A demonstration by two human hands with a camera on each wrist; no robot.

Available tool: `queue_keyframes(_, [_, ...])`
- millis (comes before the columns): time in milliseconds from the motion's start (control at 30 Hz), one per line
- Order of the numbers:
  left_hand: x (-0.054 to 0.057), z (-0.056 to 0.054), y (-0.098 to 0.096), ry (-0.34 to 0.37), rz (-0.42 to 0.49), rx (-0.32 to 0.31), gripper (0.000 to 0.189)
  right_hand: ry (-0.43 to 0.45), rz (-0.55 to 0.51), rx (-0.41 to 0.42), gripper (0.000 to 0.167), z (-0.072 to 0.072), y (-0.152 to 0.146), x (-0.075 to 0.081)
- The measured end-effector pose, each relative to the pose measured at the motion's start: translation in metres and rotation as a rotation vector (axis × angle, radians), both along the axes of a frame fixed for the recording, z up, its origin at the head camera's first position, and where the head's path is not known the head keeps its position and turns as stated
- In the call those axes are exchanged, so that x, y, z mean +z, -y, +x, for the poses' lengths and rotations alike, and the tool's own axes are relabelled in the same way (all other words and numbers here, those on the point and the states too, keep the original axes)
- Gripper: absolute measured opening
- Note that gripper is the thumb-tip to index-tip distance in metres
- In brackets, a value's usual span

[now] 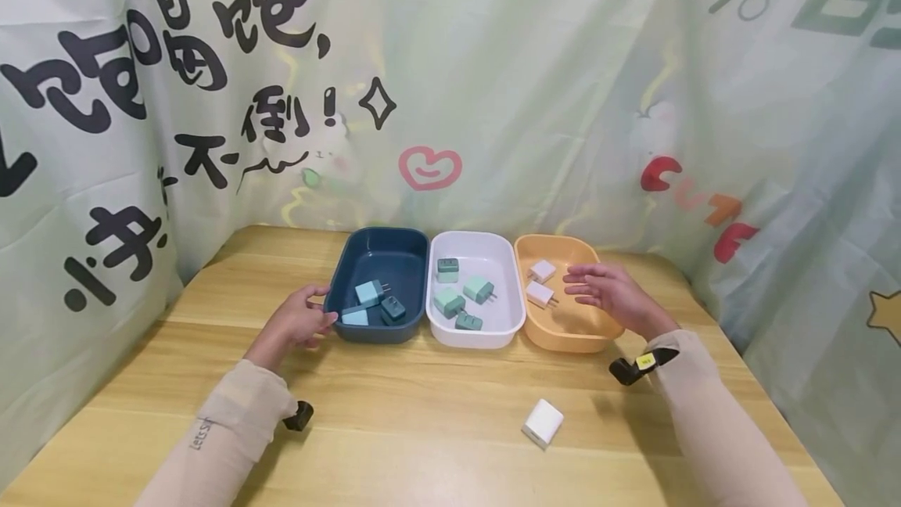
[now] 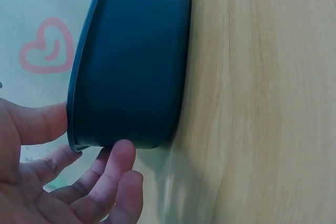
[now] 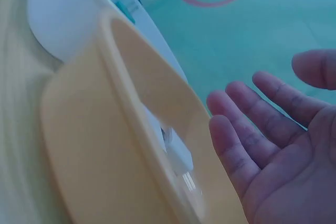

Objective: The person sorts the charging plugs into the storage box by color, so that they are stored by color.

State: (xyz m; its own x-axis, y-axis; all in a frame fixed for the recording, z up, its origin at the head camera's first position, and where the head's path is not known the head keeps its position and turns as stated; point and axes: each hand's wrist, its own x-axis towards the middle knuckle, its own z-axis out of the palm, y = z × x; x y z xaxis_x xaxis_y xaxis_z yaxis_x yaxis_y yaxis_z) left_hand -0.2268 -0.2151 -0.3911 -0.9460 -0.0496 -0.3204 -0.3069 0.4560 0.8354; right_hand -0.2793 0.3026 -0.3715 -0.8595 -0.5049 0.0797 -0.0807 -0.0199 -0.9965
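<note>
At the left front corner of a dark blue tray [image 1: 385, 260] is my left hand [image 1: 297, 319]. In the left wrist view its thumb touches the tray's rim, and loosely bent fingers lie against the corner. Over the right side of an orange tray [image 1: 573, 327] hovers my right hand [image 1: 614, 293], fingers extended and nothing in them. Two pale pink charger plugs [image 1: 540, 294] lie in that tray. The blue tray holds light blue plugs [image 1: 367, 293] and a dark blue-green plug [image 1: 393, 307]. Several green plugs [image 1: 479, 289] are in the white tray [image 1: 475, 247] between them.
A single white charger plug [image 1: 543, 423] lies on the wooden table [image 1: 394, 436], in front of the orange tray. The three trays stand side by side at the back. Behind them hangs a printed curtain [image 1: 521, 100] that also encloses both sides.
</note>
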Motion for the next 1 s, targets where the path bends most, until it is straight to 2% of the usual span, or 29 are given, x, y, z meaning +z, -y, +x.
queue_keyframes(100, [0.000, 0.000, 0.000, 0.001, 0.002, -0.001, 0.060, -0.002, -0.047, 0.111, 0.034, 0.009, 0.001, -0.001])
queue_keyframes(267, [0.000, 0.000, 0.000, 0.003, 0.003, -0.006, 0.061, -0.021, -0.060, 0.307, 0.036, 0.025, 0.001, -0.005])
queue_keyframes(500, [0.000, -0.001, 0.001, 0.007, 0.002, -0.002, 0.060, -0.141, -0.027, 0.460, 0.031, 0.047, 0.002, -0.012])
queue_keyframes(600, [0.001, -0.002, 0.001, 0.010, 0.002, -0.004, 0.061, -0.142, -0.033, 0.532, 0.031, 0.053, 0.003, -0.019])
queue_keyframes(733, [0.001, -0.003, 0.000, 0.014, -0.001, 0.001, 0.061, -0.137, -0.007, 0.570, 0.032, 0.060, 0.006, -0.032])
queue_keyframes(1000, [0.000, -0.003, 0.000, 0.018, 0.004, 0.000, 0.061, -0.141, 0.078, 0.550, 0.038, 0.070, 0.012, -0.053])
